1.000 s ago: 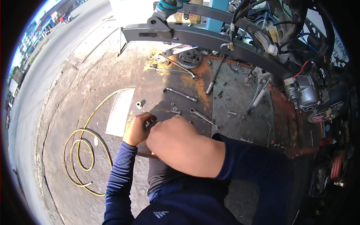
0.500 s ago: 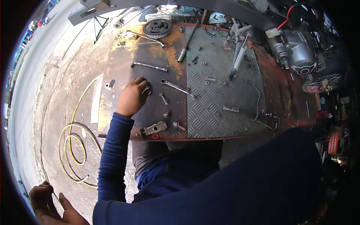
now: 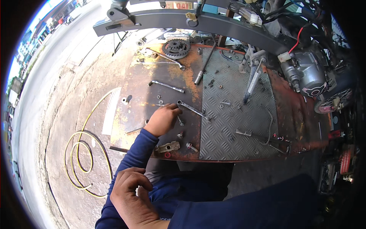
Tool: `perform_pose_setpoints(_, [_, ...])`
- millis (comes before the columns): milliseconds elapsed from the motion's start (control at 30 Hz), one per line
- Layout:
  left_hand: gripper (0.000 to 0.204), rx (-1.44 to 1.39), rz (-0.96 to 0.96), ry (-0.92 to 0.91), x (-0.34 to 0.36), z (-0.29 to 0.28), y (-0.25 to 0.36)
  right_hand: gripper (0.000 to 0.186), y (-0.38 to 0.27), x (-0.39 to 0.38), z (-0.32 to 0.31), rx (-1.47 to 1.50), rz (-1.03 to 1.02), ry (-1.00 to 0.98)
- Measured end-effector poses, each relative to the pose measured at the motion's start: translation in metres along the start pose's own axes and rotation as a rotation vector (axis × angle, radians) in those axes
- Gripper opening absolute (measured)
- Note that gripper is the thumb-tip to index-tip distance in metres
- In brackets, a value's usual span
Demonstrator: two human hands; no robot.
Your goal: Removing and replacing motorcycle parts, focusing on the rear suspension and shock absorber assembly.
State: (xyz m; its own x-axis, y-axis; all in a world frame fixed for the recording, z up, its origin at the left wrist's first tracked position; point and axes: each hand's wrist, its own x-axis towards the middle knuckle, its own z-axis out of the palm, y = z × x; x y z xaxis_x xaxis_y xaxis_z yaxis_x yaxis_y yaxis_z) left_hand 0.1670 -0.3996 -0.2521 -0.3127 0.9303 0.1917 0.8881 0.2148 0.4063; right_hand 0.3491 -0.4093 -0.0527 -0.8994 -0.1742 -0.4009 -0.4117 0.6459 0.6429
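Observation:
Over the left half of the workbench [image 3: 118,147], my left hand [image 3: 163,120] has its fingers closed at the upper end of a small bolt [image 3: 180,121]; the fingertips are partly hidden. Just beyond that hand lie small nuts [image 3: 160,102], and a combination wrench [image 3: 194,111] reaches away to its right. My right hand [image 3: 131,196] is held low in front of my body, across my left forearm. Its fingers are curled in, and whatever they hold is hidden. A bracket-like metal block [image 3: 168,147], a red ring [image 3: 167,155] and another bolt [image 3: 191,147] lie along the near edge.
An L-shaped socket wrench [image 3: 166,86], a toothed sprocket [image 3: 176,49] and a long-handled socket tool [image 3: 199,77] lie farther back. A grey frame beam [image 3: 160,20] spans the far side. An engine [image 3: 309,72] stands right; a yellow hose [image 3: 91,164] coils on the left floor.
My left hand has gone from the small nuts to the bolt nearer me. My right hand has swung in from the far lower left to my body. The view has shifted.

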Motion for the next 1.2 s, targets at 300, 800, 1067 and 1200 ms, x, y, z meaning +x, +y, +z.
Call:
perform_pose_setpoints(300, [0.026, -0.125, 0.027, 0.038, -0.024, -0.023, 0.034, 0.015, -0.050, -0.016, 0.017, -0.068, 0.121, -0.049])
perform_pose_setpoints(800, [0.023, 0.065, 0.207, -0.162, -0.032, 0.009, 0.079, 0.030, -0.064, -0.018, 0.234, 1.649, 0.705, 0.626])
perform_pose_setpoints(1067, [0.024, -0.722, 0.018, 0.126, -0.043, -0.045, 0.085, 0.017, -0.043, 0.018, 0.208, 2.143, 0.542, 1.078])
perform_pose_setpoints(1200, [0.023, -0.568, -0.019, 0.477, -0.047, -0.081, 0.081, 0.015, 0.000, 0.045, 0.172, 2.557, 0.320, 1.092])
